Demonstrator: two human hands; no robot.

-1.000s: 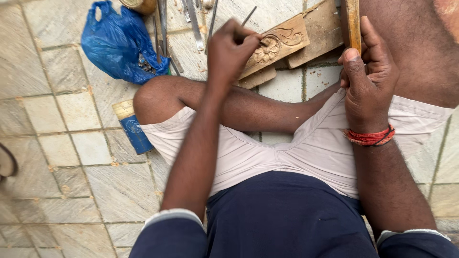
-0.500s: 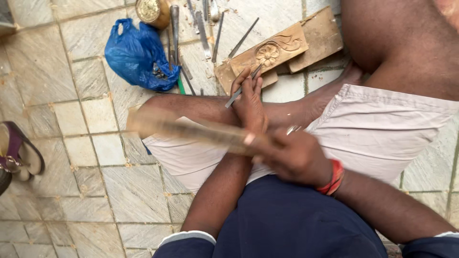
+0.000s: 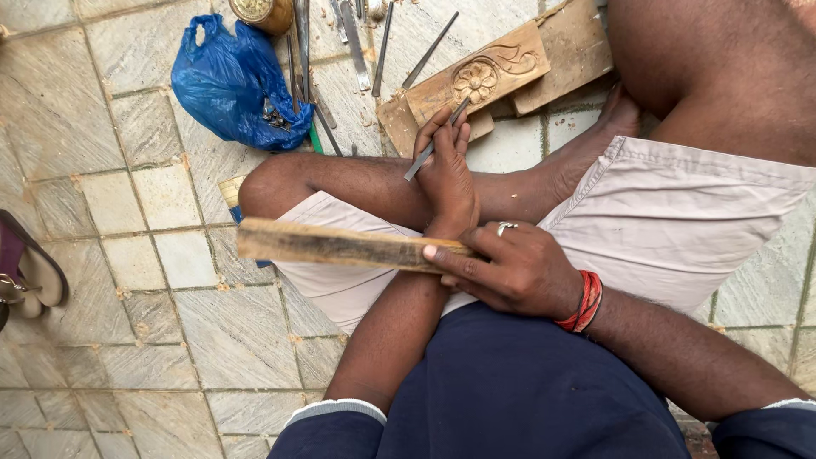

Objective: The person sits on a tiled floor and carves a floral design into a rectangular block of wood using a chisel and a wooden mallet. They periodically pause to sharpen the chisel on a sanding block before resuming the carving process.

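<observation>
I sit cross-legged on a tiled floor. My left hand [image 3: 448,174] grips a thin metal chisel [image 3: 433,143], its tip resting against a wooden block [image 3: 510,72] carved with a flower and scrolls. My right hand [image 3: 510,268], with a ring and red wrist threads, holds a long flat wooden stick [image 3: 327,244] level across my left forearm. The stick points left, over my knee.
A blue plastic bag [image 3: 231,81] lies on the floor at upper left. Several metal chisels [image 3: 353,38] and a round tin [image 3: 259,10] lie beyond it. More wood pieces [image 3: 571,51] sit under the carved block. A sandal [image 3: 25,268] is at the left edge.
My right hand has brought the wooden stick from the upper right down and across to lie over my left forearm. The left hand with the chisel has pulled back a little from the carving.
</observation>
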